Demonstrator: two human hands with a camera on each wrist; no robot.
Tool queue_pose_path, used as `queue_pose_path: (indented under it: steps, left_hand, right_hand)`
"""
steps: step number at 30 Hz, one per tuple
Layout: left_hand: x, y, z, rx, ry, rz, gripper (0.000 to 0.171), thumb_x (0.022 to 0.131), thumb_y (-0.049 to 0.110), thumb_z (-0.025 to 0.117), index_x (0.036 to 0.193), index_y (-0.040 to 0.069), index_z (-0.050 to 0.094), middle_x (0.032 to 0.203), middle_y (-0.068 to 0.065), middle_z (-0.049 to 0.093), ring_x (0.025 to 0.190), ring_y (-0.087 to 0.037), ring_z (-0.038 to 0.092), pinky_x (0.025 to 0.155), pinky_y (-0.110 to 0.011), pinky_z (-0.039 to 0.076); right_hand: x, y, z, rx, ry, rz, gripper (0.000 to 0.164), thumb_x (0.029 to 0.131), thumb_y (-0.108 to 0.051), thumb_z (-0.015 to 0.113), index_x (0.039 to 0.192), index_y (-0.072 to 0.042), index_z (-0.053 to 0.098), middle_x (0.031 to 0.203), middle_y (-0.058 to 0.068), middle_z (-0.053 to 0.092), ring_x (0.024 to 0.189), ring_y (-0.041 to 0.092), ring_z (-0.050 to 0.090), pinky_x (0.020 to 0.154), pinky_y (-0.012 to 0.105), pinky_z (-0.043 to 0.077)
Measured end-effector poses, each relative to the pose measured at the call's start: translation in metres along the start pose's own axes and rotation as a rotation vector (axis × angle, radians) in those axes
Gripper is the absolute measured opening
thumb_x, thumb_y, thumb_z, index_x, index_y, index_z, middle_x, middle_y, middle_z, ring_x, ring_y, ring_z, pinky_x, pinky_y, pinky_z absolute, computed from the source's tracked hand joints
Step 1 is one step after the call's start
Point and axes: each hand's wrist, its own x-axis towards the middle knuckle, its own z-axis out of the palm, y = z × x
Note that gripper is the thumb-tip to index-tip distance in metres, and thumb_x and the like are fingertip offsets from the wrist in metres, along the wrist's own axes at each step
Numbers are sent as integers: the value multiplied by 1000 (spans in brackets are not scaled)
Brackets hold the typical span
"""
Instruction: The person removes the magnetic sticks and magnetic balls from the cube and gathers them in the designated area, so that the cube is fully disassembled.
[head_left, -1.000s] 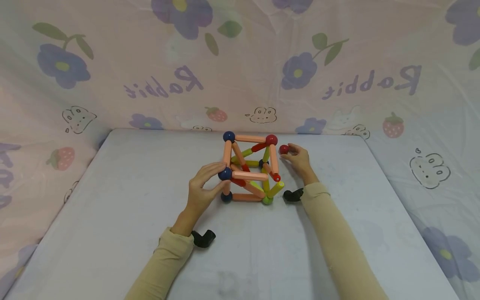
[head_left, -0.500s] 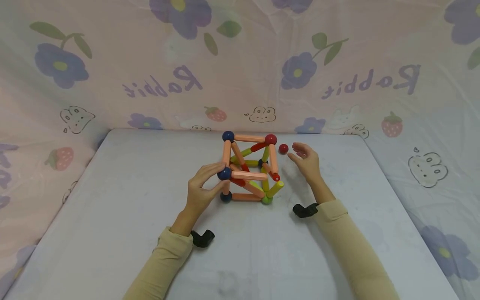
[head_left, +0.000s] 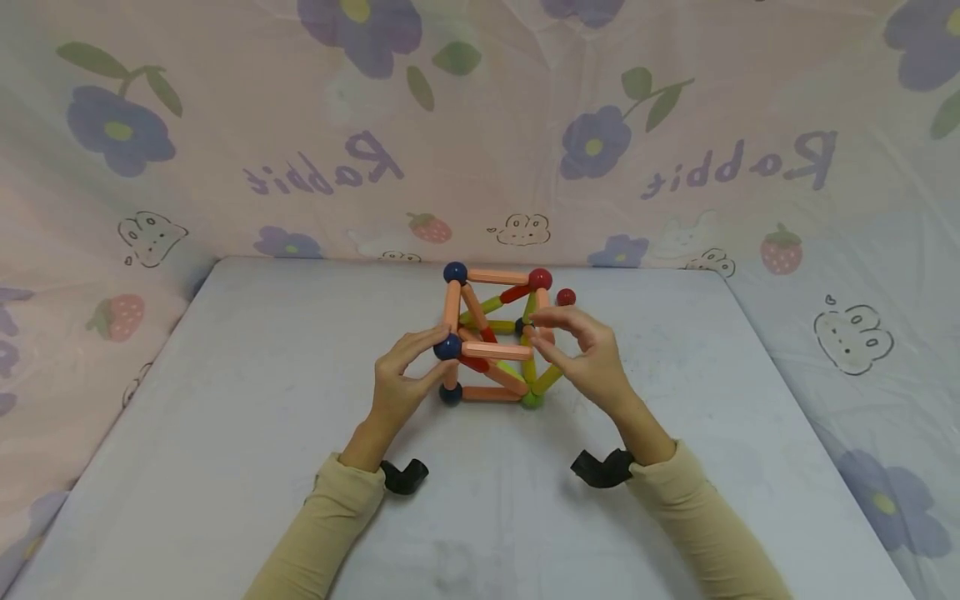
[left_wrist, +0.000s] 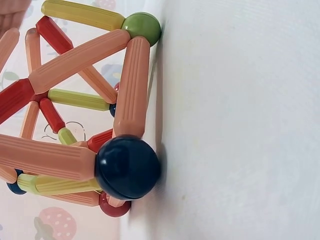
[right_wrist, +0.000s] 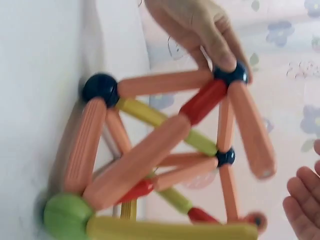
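A cube-like frame of magnetic sticks and balls [head_left: 491, 393] stands on the table, with peach, red and yellow-green sticks. My left hand [head_left: 401, 375] pinches the dark blue ball [head_left: 448, 347] at its upper front left corner. From that ball a peach stick [right_wrist: 254, 132] reaches right, its far end free. A yellow stick [right_wrist: 172, 230] rises from the green ball [left_wrist: 142, 28] at the lower front right. My right hand [head_left: 592, 362] overlaps the frame's right side in the head view, fingers loosely bent; its fingers [right_wrist: 302, 200] show apart from the sticks in the right wrist view.
A loose red ball [head_left: 566, 297] lies on the white table [head_left: 300, 350] just behind the right hand. A cloth printed with flowers and rabbits [head_left: 480, 125] hangs at the back and sides. Black wrist mounts [head_left: 602, 468] stick out near both sleeves.
The right hand has let go of the loose red ball, drawn back from it, then come forward and left to the frame's front right corner. The left hand has stayed on its blue ball.
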Motion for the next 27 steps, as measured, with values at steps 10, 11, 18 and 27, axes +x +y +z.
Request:
queue_pose_path:
  steps: [10, 11, 18, 27]
  left_hand:
    - [-1, 0, 0, -18, 11, 10, 48, 63, -13, 81, 110, -6, 69, 110, -26, 70, 110, -11, 66, 100, -16, 51]
    - [-1, 0, 0, -18, 11, 12, 48, 63, -13, 81, 110, -6, 69, 110, -26, 70, 109, -13, 67, 99, -16, 51]
    - [-1, 1, 0, -22, 11, -5, 46, 66, -11, 80, 110, -6, 69, 111, -25, 70, 112, -8, 65, 99, -17, 51]
    - [0, 0, 0, -36, 15, -3, 45, 67, -10, 80, 111, -5, 69, 111, -25, 70, 113, -5, 64, 98, -17, 52]
  right_hand:
    - [7, -9, 38, -92, -175, -158, 31, 74, 4, 77, 104, 4, 67, 101, 18, 72, 96, 27, 67, 84, 34, 61]
    - [8, -8, 41, -87, -187, -165, 31, 75, 4, 77, 104, 5, 67, 101, 18, 72, 97, 28, 67, 82, 36, 61]
    - [16, -11, 53, -235, -237, -199, 31, 75, -4, 80, 104, 2, 70, 102, 14, 74, 98, 26, 69, 85, 37, 60]
    - [21, -13, 58, -362, -280, -168, 29, 76, -8, 80, 103, -3, 72, 100, 10, 75, 98, 24, 71, 85, 34, 60]
